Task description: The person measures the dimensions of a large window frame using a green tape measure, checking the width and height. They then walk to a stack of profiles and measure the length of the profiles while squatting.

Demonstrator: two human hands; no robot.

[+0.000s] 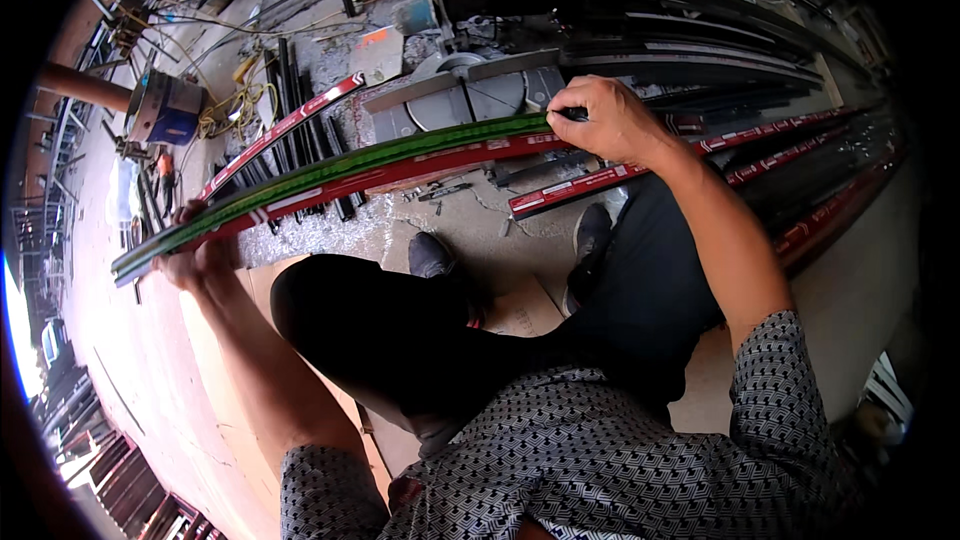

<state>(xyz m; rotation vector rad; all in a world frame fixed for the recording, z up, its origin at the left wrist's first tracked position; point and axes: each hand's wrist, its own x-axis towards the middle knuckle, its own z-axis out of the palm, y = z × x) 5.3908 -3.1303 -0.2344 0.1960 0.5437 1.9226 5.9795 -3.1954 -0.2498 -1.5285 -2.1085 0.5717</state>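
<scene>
A long metal profile [380,162] lies across in front of me, green along its top and covered in red printed film along its near side. Under its left end, my left hand [197,262] is closed round it, fingers wrapping the far edge. At the profile's right part, my right hand [612,122] is closed in a pinch. A small black piece [573,114] shows between its thumb and fingers; its kind is unclear. Just beyond the profile is a mitre saw [480,98] with a round metal table and a fence.
Several red-filmed profiles [580,190] lie to the right, and another [290,130] slants at the left. Dark bars [330,155] lie beneath. A bucket [165,108] and a tangled yellow cord [243,105] stand far left. Cardboard [520,308] lies between my shoes [432,255].
</scene>
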